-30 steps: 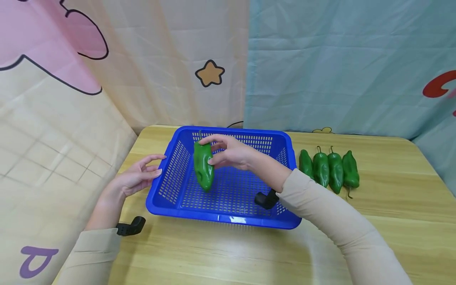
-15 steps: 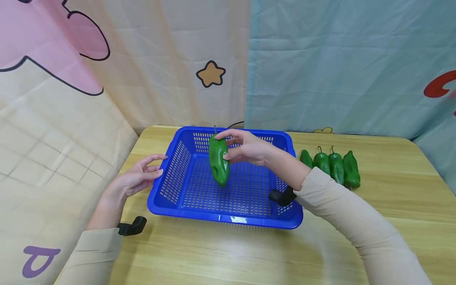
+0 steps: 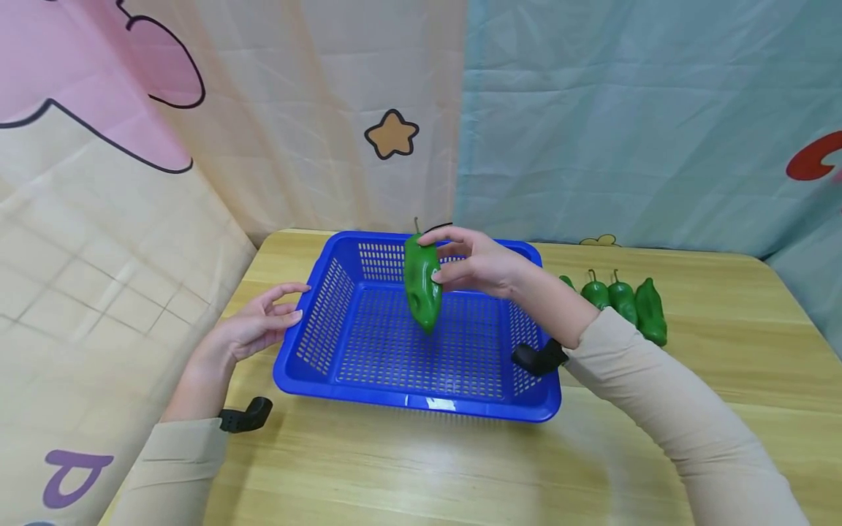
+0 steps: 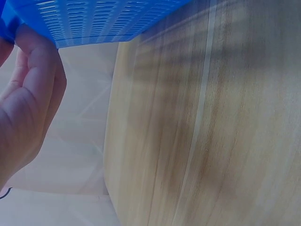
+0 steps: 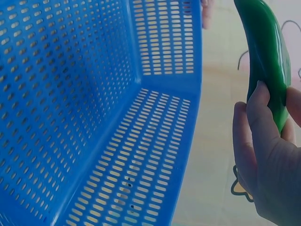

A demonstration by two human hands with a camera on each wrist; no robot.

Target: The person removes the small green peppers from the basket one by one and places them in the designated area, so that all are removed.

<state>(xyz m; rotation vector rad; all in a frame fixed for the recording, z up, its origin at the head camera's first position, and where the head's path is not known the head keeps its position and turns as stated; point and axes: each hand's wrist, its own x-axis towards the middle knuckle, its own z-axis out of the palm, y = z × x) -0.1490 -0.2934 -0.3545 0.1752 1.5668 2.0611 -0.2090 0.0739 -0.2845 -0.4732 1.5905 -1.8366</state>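
Observation:
A green pepper hangs upright above the blue plastic basket, its stem pointing up. My right hand pinches it between thumb and fingers near the stem end. The right wrist view shows the same pepper in the fingers, beside the basket's slotted wall. At the basket's left rim, my left hand holds the edge with thumb and fingers. Seen from the left wrist, that hand is at the basket's rim, with the fingertips partly hidden. No pepper shows inside the basket.
Several more green peppers lie in a row on the wooden table, right of the basket and partly hidden by the right forearm. A printed curtain hangs behind the table and along its left side.
My right hand has moved right and slightly up with the pepper, from the basket's left part to above its middle. The left hand and the basket have stayed put.

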